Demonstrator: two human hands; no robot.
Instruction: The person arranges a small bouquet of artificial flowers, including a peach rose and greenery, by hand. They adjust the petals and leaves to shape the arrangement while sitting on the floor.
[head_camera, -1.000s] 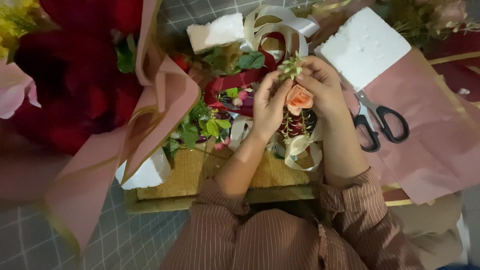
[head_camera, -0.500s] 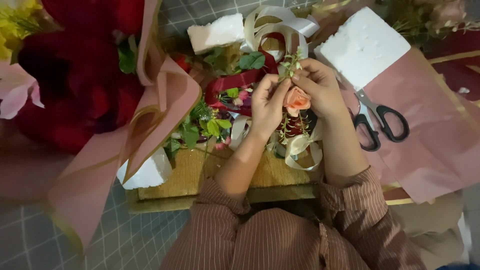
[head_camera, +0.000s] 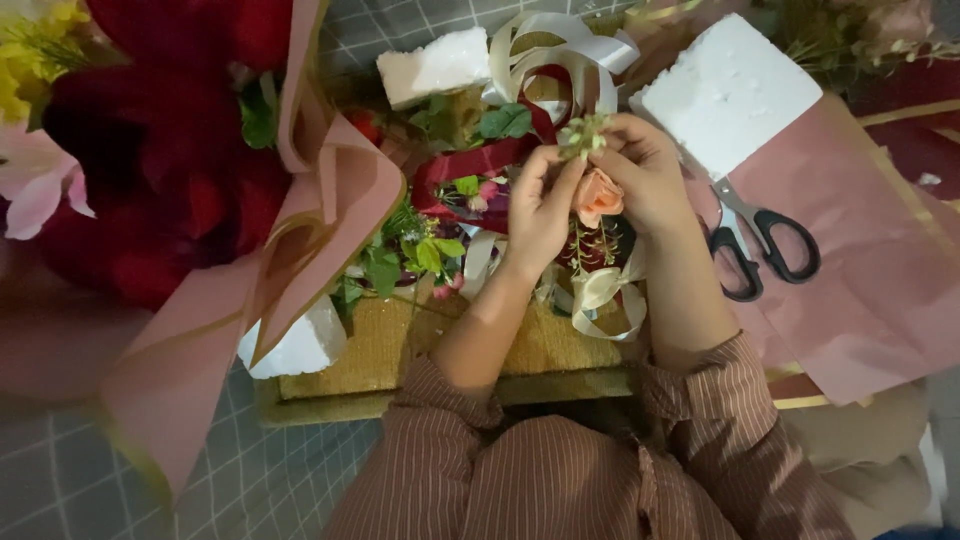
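Grey gridded bench (head_camera: 240, 480), carrying a gold glittery board (head_camera: 400, 350) at centre, pink wrapping paper (head_camera: 850, 260) with black-handled scissors (head_camera: 765, 235) at right, white foam blocks (head_camera: 730, 90) behind, a red wrapped bouquet (head_camera: 150, 170) at left.

The scissors (head_camera: 762, 243) lie on paper (head_camera: 860, 260) right of the hands (head_camera: 590, 195), a foam block (head_camera: 728, 92) beyond them, a wrapped bouquet (head_camera: 170, 180) far left.

Peach rose (head_camera: 597, 196) — small artificial bloom, petals half open, face toward the camera, pinched between both hands above the gold glitter board. Green sprig (head_camera: 583, 134) — tiny pale buds on a short stem, upright just above the rose, held at the fingertips. Thin dark stems hang below the bloom.
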